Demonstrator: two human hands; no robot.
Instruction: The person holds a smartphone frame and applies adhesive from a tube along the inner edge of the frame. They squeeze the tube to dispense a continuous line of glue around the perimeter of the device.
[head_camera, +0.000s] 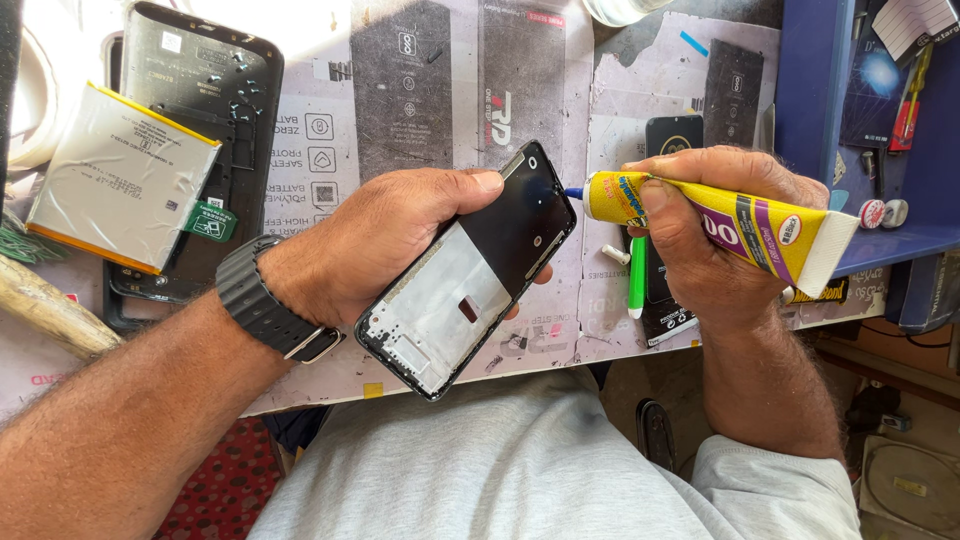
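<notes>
Head view: left hand (375, 240) clasps the phone frame (470, 268), tilted above the surface (330, 150). Right hand (700, 240) pinches the yellow glue tube (720, 220), blue nozzle touching the frame's upper edge. Gluing appears underway; an even bead requires steady pressure.

Phone frame (465, 275) partly hidden under left hand (375, 240), glue nozzle tiny

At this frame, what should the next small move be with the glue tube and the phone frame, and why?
Probably a gentle squeeze while drawing the nozzle along the frame's edge. The right hand holds the yellow glue tube with its blue tip right at the upper edge of the opened phone frame, which the left hand grips tilted. No glue bead shows there yet.
</notes>
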